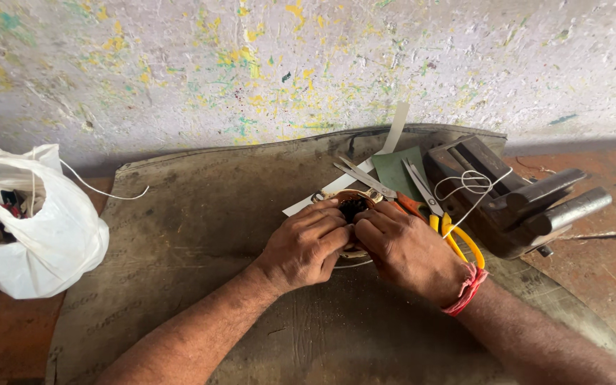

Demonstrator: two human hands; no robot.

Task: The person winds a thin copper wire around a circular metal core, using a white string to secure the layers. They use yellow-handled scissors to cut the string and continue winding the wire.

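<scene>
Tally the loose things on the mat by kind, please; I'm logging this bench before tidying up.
Scissors: 2 (yellow-handled, orange-handled)
Green card: 1
White strip: 1
Round coil piece under the left hand and right hand: 1
Bench vise with string: 1
Total: 6

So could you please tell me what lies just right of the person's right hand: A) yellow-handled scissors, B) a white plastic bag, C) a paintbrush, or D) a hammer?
A: the yellow-handled scissors lie beside the right hand, whereas the white plastic bag sits far off to the left.
</scene>
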